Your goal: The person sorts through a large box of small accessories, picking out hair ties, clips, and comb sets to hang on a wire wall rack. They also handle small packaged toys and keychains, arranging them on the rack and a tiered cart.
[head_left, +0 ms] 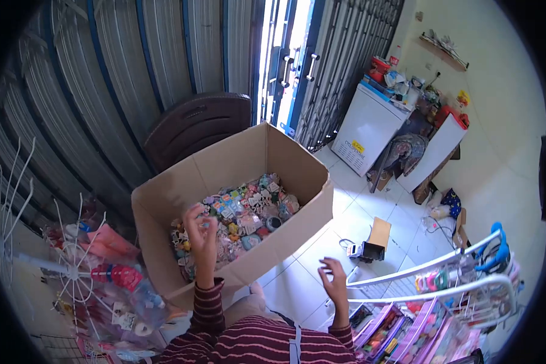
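A large open cardboard box (pixel 309 209) stands in front of me, its bottom covered with many small colourful trinkets, some in clear bags (pixel 247 223). My left hand (pixel 202 242) is raised over the near left part of the box, fingers apart and bent, with nothing visible in it. The trinkets lie beneath and behind that hand. Outside the box, to its right, my right hand (pixel 335 283) hangs in the air with loosely curled, parted fingers. It appears to hold nothing. Nearest to it is a white metal rack (pixel 400 293).
A brown plastic chair (pixel 194 127) stands behind the box. Hooks with packaged goods (pixel 118 276) are at left. A small black-and-white device (pixel 365 250) and a cardboard piece (pixel 379 230) lie on the tiled floor. A white chest freezer (pixel 370 124) stands at the back right.
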A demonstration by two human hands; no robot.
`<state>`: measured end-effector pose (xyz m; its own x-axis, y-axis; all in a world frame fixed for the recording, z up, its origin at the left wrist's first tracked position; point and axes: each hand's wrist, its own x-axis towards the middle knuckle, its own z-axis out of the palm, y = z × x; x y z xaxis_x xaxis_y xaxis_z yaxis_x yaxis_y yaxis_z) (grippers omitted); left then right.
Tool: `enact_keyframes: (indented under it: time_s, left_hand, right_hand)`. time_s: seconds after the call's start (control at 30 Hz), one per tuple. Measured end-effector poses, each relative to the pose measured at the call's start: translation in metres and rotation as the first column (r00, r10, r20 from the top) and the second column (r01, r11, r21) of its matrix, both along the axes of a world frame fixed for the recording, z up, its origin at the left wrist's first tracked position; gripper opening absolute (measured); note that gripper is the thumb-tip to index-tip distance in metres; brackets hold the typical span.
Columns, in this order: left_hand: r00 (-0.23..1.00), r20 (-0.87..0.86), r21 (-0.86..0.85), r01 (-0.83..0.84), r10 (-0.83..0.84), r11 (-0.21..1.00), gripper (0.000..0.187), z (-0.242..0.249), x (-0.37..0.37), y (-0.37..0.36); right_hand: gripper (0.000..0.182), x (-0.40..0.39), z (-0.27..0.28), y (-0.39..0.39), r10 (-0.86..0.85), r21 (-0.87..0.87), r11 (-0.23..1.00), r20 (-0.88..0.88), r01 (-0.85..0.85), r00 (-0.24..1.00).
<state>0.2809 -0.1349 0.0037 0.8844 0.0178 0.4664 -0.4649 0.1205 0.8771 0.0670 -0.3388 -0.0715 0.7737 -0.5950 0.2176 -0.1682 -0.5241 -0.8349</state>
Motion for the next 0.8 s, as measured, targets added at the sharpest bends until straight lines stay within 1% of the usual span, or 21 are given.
enact_keyframes:
  time_s: [0.07, 0.1, 0.13, 0.17, 0.2, 0.23, 0.27, 0.3, 0.33, 0.37, 0.4, 0.43, 0.47, 0.5, 0.57, 0.6, 0.67, 0.7, 0.73, 0.77, 0.8]
  left_hand:
    - [0.998, -0.060, 0.252, 0.049, -0.035, 0.966, 0.028, 0.018, 0.026, -0.021]
    - [0.997, -0.068, 0.260, 0.042, -0.026, 0.965, 0.028, 0.022, 0.040, -0.032]
    - [0.997, -0.054, 0.328, 0.063, -0.048, 0.943, 0.028, 0.024, 0.053, -0.042]
    - [0.997, -0.042, 0.400, 0.082, -0.071, 0.913, 0.028, 0.025, 0.065, -0.050]
    - [0.997, -0.050, 0.416, 0.074, -0.059, 0.906, 0.028, 0.026, 0.076, -0.059]
    - [0.997, -0.067, 0.525, 0.056, -0.025, 0.849, 0.027, 0.026, 0.086, -0.071]
    - [0.996, -0.085, 0.626, 0.043, 0.013, 0.779, 0.027, 0.023, 0.095, -0.082]
    - [0.995, -0.097, 0.635, 0.036, 0.032, 0.772, 0.027, 0.014, 0.105, -0.096]
    - [0.995, -0.055, 0.727, -0.015, 0.080, 0.687, 0.027, -0.001, 0.114, -0.111]
    - [0.992, -0.013, 0.803, -0.063, 0.124, 0.593, 0.027, -0.020, 0.123, -0.121]
    - [0.988, -0.031, 0.802, -0.066, 0.151, 0.593, 0.027, -0.046, 0.129, -0.126]
    - [0.991, -0.059, 0.882, -0.005, 0.120, 0.471, 0.029, -0.076, 0.131, -0.128]
    - [0.991, -0.091, 0.939, 0.054, 0.094, 0.339, 0.031, -0.101, 0.131, -0.130]
    - [0.987, -0.100, 0.938, 0.051, 0.126, 0.342, 0.031, -0.117, 0.130, -0.129]
    - [0.953, -0.277, 0.942, 0.245, 0.120, 0.229, 0.036, -0.143, 0.127, -0.121]
    - [0.950, -0.278, 0.944, 0.243, 0.145, 0.224, 0.036, -0.154, 0.125, -0.119]
    - [0.982, -0.154, 0.987, 0.149, 0.108, 0.056, 0.042, -0.175, 0.125, -0.119]
    - [0.979, -0.159, 0.987, 0.153, 0.126, 0.054, 0.042, -0.184, 0.125, -0.121]
    - [0.983, -0.147, 0.989, 0.142, 0.109, 0.048, 0.044, -0.191, 0.125, -0.124]
    - [0.986, -0.138, 0.990, 0.134, 0.093, 0.043, 0.046, -0.199, 0.126, -0.126]
    - [0.982, -0.151, 0.988, 0.147, 0.116, 0.040, 0.046, -0.201, 0.128, -0.130]
  right_hand:
    - [0.018, 0.036, 0.025, -0.027, -0.022, -0.020, 1.000, 0.062, 0.024, 0.998]
    - [0.016, 0.054, 0.039, -0.038, -0.025, -0.075, 0.997, 0.122, 0.034, 0.992]
    - [0.015, 0.073, 0.054, -0.046, -0.023, -0.132, 0.990, 0.189, 0.049, 0.982]
    - [0.014, 0.092, 0.070, -0.053, -0.015, -0.115, 0.993, 0.211, 0.040, 0.977]
    - [0.015, 0.111, 0.083, -0.058, 0.017, -0.062, 0.998, 0.243, -0.002, 0.970]
    - [0.016, 0.133, 0.085, -0.069, 0.075, -0.109, 0.993, 0.257, -0.049, 0.964]
    - [0.016, 0.160, 0.092, -0.076, 0.172, -0.189, 0.975, 0.317, -0.116, 0.933]
    - [0.016, 0.183, 0.104, -0.078, 0.235, -0.120, 0.970, 0.252, -0.211, 0.939]
    - [0.016, 0.211, 0.103, -0.082, 0.320, -0.076, 0.947, 0.241, -0.311, 0.916]
    - [0.015, 0.238, 0.101, -0.090, 0.445, -0.113, 0.895, 0.160, -0.431, 0.881]
    - [0.016, 0.267, 0.095, -0.097, 0.546, -0.096, 0.836, 0.037, -0.540, 0.837]
    - [0.017, 0.296, 0.086, -0.104, 0.636, -0.068, 0.764, -0.083, -0.642, 0.767]
    - [0.018, 0.326, 0.075, -0.110, 0.706, -0.108, 0.684, -0.151, -0.721, 0.692]
    - [0.018, 0.356, 0.061, -0.114, 0.763, -0.142, 0.593, -0.217, -0.793, 0.609]
    - [0.024, 0.413, 0.021, -0.113, 0.784, -0.153, 0.486, -0.359, -0.861, 0.506]
    - [0.024, 0.432, 0.001, -0.108, 0.799, -0.144, 0.468, -0.352, -0.872, 0.487]
    - [0.020, 0.464, -0.037, -0.102, 0.704, -0.171, 0.492, -0.499, -0.853, 0.506]
    - [0.019, 0.474, -0.065, -0.104, 0.717, -0.158, 0.467, -0.507, -0.870, 0.478]
    - [0.018, 0.473, -0.075, -0.103, 0.730, -0.143, 0.441, -0.517, -0.886, 0.447]
    - [0.021, 0.468, -0.087, -0.100, 0.629, -0.146, 0.521, -0.601, -0.841, 0.493]
    - [0.022, 0.468, -0.119, -0.103, 0.646, -0.146, 0.500, -0.593, -0.854, 0.480]
